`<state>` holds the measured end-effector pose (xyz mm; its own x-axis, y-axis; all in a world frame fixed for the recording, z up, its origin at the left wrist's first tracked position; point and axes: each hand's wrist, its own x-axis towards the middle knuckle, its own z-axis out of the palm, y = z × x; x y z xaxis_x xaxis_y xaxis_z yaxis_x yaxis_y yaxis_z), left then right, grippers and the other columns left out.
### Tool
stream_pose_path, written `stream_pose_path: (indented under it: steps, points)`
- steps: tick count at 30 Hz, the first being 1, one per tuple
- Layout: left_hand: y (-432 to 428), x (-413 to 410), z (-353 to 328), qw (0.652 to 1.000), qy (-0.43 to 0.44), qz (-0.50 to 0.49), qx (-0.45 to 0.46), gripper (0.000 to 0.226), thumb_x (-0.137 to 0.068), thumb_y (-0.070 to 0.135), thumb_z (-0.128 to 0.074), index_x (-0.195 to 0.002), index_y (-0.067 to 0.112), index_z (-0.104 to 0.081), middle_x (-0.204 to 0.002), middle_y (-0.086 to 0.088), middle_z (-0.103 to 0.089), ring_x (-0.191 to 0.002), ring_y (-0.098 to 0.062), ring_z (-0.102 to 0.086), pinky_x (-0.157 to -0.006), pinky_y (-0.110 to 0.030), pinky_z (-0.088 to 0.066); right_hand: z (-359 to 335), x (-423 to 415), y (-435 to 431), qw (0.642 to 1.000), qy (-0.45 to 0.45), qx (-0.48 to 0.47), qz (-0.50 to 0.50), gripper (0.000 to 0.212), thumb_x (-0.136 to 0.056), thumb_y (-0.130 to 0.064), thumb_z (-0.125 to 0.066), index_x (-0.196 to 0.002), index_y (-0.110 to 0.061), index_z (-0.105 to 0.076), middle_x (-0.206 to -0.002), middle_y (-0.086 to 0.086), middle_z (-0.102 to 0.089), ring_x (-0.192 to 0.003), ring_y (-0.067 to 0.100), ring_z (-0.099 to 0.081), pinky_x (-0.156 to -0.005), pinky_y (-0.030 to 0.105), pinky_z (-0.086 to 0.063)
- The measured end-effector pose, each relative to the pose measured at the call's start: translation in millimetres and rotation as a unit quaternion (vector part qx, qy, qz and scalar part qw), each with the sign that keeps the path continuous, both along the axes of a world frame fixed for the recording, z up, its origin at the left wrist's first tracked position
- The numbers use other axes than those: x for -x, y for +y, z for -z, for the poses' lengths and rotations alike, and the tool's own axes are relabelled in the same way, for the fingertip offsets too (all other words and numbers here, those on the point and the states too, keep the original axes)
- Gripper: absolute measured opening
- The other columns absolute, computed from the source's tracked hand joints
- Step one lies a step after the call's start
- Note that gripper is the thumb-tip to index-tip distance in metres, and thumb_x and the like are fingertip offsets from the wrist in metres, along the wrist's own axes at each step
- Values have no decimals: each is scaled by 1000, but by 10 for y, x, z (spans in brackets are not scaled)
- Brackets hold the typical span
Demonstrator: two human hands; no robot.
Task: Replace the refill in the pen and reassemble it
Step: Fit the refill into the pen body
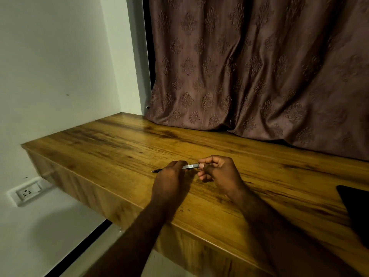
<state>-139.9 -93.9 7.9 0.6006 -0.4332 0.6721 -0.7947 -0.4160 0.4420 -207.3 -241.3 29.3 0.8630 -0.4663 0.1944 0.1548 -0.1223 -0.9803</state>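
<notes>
1. Wooden counter point(119, 148), honey-brown with dark grain, and right over the middle of it sits the pen point(190, 166), held by both hands.
2. Long axis first: the pen runs nearly parallel to the counter's back edge, dipping just a touch toward the left. Its dark, thin tip point(154, 171) points at the counter's left end, and the grey barrel end points right.
3. Left hand point(170, 176) is over the pen's middle, back of the hand to the camera, fingers point(179, 163) curled down around the barrel and hiding that stretch of it.
4. Right hand point(219, 172) is at the other end, thumb and forefinger pinching the barrel's right tip while the other fingers point(203, 177) are tucked in below.
5. Only a short grey length of barrel shows between the two hands, and the tip pokes out past the left hand.
6. Whether the pen touches the wood or is held just above it, I cannot tell.
7. Edges now: the hands work nearer the front edge than the back, with both forearms crossing that front edge.
8. Room to move: bare wood stretches from the tip out to the left end, and a wide band lies open behind the hands up to the brown patterned curtain point(239, 76), which drapes onto the back edge.
9. Toward the right end, a dark flat object point(355, 206) lies near the front edge, well apart from the hands.
10. Below the left end, a white socket point(28, 192) sits on the wall.
</notes>
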Motion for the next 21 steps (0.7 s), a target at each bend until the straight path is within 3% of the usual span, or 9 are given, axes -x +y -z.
stream_pose_path:
  steps: [6, 13, 21]
  points:
    - [-4, -9, 1, 1000, -6, -10, -27, 26, -91, 47, -58, -100, 24, -66, -90, 3, -66, -73, -11, -60, -61, -22, -40, 17, -6, -35, 1000, 14, 25, -8, 11, -89, 4, -59, -96, 2, -68, -72, 13, -68, -51, 12, -64, -52, 23, -56]
    - [-18, -68, 23, 999, -2, 16, -46, 18, -90, 35, -63, -102, 22, -67, -96, 2, -67, -81, -14, -63, -66, -22, -42, 2, 2, -91, 997, 43, 50, -41, 21, -88, 6, -59, -93, -13, -64, -75, 15, -69, -55, 19, -64, -54, 30, -57]
    - [-46, -99, 34, 997, -13, 39, -67, 13, -86, 23, -68, -99, 21, -67, -97, 0, -67, -84, -14, -64, -70, -20, -41, -13, 45, -144, 993, 60, 68, -77, 23, -87, 9, -59, -100, -9, -51, -69, 13, -68, -55, 21, -64, -50, 31, -55]
